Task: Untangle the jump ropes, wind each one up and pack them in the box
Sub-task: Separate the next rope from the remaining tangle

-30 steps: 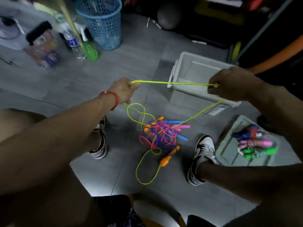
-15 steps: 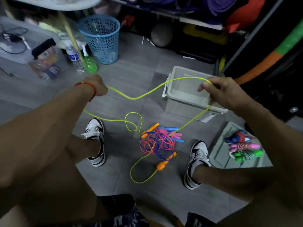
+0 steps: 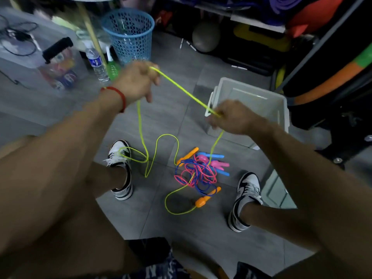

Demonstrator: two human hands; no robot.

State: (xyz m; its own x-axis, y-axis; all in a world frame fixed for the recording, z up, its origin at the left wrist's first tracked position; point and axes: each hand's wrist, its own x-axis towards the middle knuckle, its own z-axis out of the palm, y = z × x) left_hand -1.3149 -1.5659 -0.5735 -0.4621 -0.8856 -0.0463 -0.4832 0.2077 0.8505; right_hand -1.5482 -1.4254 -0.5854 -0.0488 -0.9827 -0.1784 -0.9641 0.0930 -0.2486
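Yellow-green rope (image 3: pixel 182 90) stretched taut between both hands, untangling under way.

Left hand (image 3: pixel 135 81) and right hand (image 3: pixel 231 117) each pinch it in curled fingers; below the right fingers it drops into the tangle (image 3: pixel 196 174) (pink and blue ropes) beside the box (image 3: pixel 281 109). Next: draw it free without tightening knots.

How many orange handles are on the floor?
2. One orange handle lies at the near edge of the rope tangle, one at its far edge. Others may hide under the ropes.
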